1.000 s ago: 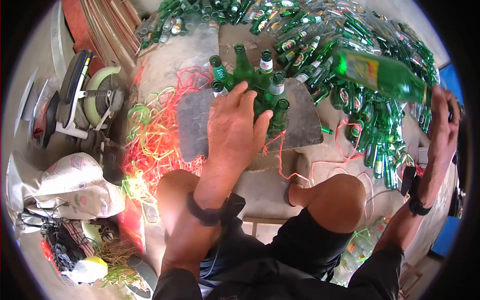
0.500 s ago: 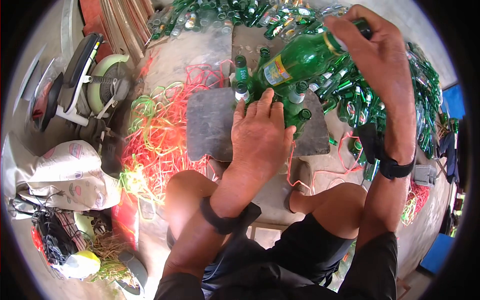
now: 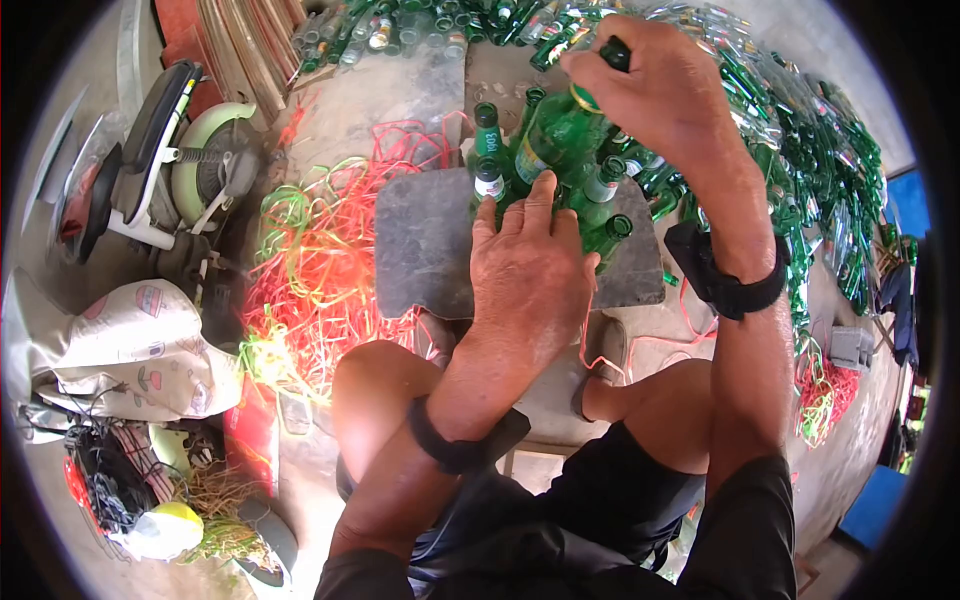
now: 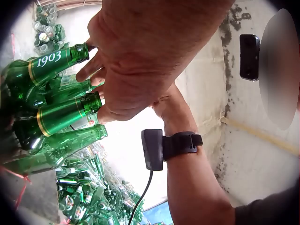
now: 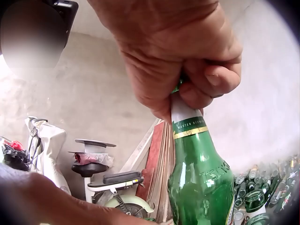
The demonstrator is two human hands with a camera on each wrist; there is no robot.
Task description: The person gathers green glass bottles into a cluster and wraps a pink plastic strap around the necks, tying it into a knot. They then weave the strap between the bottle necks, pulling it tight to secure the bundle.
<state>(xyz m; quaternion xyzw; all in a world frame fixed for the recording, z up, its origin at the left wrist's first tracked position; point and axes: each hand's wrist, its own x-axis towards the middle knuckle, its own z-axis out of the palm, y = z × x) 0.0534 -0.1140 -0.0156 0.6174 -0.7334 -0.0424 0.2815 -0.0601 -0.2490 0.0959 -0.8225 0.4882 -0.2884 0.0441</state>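
Observation:
My right hand (image 3: 665, 90) grips a green glass bottle (image 3: 562, 135) by its neck from above. In the right wrist view, the fingers curl round the bottle's neck, above a gold band (image 5: 191, 132). The bottle stands nearly upright among several other green bottles grouped on a dark board (image 3: 425, 245). One of those is a bottle marked 1903 (image 4: 49, 61); another, with a white neck label (image 3: 489, 187), stands closest to my left fingertips. My left hand (image 3: 530, 280) lies against the near side of the group, fingers extended along the necks. The bottle bases are partly hidden.
A large heap of green and clear bottles (image 3: 745, 130) covers the floor at the back and right. Tangled red and green plastic strips (image 3: 320, 260) lie left of the board. A scooter-like machine (image 3: 200, 175) and a white sack (image 3: 150, 345) stand farther left.
My right hand has brought the bottle in from the far right, turning it from nearly sideways to nearly upright within the group. My left hand stays by the bottles.

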